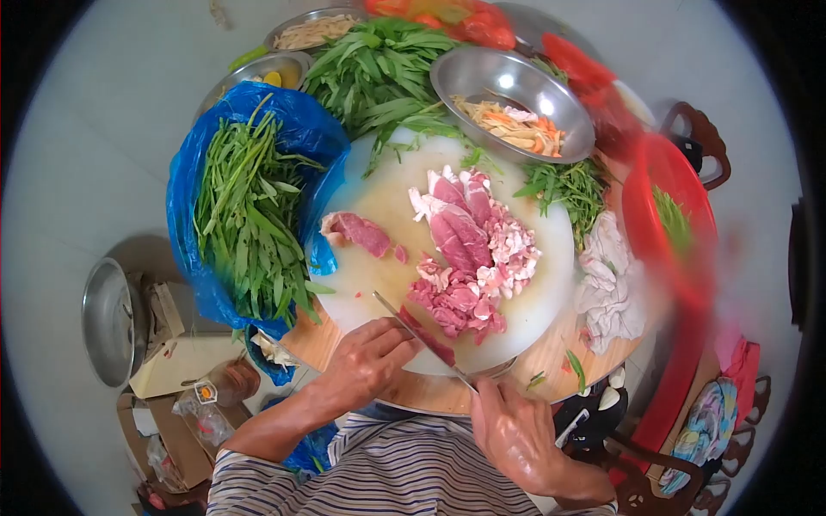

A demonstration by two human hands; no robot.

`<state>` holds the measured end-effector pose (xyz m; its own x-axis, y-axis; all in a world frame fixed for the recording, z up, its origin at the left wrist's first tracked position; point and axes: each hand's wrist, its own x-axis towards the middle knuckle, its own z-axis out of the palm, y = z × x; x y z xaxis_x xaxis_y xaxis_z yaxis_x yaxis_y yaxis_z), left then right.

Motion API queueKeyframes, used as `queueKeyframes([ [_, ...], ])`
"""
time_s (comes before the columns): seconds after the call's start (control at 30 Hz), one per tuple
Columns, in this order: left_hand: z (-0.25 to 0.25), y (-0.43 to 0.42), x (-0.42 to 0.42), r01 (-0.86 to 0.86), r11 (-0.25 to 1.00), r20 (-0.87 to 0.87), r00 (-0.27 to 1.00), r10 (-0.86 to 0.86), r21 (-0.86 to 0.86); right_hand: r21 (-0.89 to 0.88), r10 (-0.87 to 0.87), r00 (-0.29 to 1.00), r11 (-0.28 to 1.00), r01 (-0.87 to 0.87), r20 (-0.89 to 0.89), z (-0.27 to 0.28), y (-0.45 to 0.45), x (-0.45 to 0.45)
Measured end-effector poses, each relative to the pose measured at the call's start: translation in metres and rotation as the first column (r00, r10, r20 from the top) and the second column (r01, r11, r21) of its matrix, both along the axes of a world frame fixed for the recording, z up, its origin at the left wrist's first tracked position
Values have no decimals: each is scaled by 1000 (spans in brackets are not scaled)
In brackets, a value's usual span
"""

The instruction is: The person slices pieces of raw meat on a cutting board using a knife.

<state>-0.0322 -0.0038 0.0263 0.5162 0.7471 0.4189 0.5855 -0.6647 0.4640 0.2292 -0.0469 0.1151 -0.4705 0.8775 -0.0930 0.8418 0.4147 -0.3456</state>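
My right hand (514,430) is closed around the handle of a kitchen knife (447,365), near the front edge of a round white cutting board (551,284). The blade slants up and to the left across the board, and reddish meat colour shows along it. Fingers curled, my left hand (366,361) rests against the left side of the blade; what lies under its fingertips is hidden. Just beyond the knife is a heap of cut meat (456,301), with larger meat slices (460,228) and diced fatty bits (514,254) behind it. A separate meat piece (360,234) lies at left.
Leafy greens (245,215) fill a blue plastic bag (185,185) at left; more greens (379,77) lie behind. A steel bowl (575,129) holds shredded vegetables. To the right are a crumpled cloth (611,284) and a blurred red basket (701,206).
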Motion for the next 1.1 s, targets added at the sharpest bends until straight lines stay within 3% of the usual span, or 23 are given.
queueKeyframes([
  [0.1, -3, 1, -1, -4, 1000, 5, 1000, 4, -1, 10, -12, 998, 1000, 12, 55, 11, -10, 0],
  [0.2, -1, 0, -2, 5, 1000, 7, 1000, -4, -20, -103, -57, 988, 992, 72, 141, 23, -14, -1],
  [0.5, 2, 1, -7, 22, 996, 21, 1000, -20, -84, -151, 37, 973, 989, -2, 229, 18, 5, -16],
  [0.57, 3, 2, -5, 18, 996, 16, 1000, -16, -83, -102, 90, 984, 992, -74, 154, 5, 18, -22],
  [0.9, -9, -5, -2, -21, 998, 109, 994, 28, -67, -50, 38, 992, 998, -44, -118, -6, 55, -28],
  [1.1, -16, -6, -3, -22, 997, 106, 994, 29, -68, -86, 110, 982, 991, -98, 153, 29, 12, -7],
])
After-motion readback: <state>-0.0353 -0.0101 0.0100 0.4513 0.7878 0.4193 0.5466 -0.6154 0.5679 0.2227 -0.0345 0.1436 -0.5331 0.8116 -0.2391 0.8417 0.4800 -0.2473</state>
